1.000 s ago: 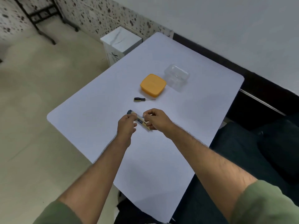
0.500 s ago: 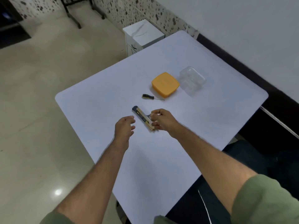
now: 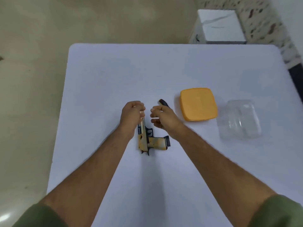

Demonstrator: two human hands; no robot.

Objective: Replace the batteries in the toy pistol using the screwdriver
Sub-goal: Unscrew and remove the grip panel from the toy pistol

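From the head view, the toy pistol (image 3: pixel 148 138) lies on the white table (image 3: pixel 101 89), its barrel pointing away from the person and its grip sticking out to the right. The left hand (image 3: pixel 132 117) curls its fingers around the barrel's far end and holds it there. The right hand (image 3: pixel 161 118) hovers just right of the barrel, apart from the pistol, fingers loosely curled with nothing visibly gripped. Just beyond the right hand's fingers, the dark handle of the screwdriver (image 3: pixel 163 102) peeks out on the table. To the right sit an orange lid (image 3: pixel 198 106) and, further right, a clear plastic container (image 3: pixel 238 119).
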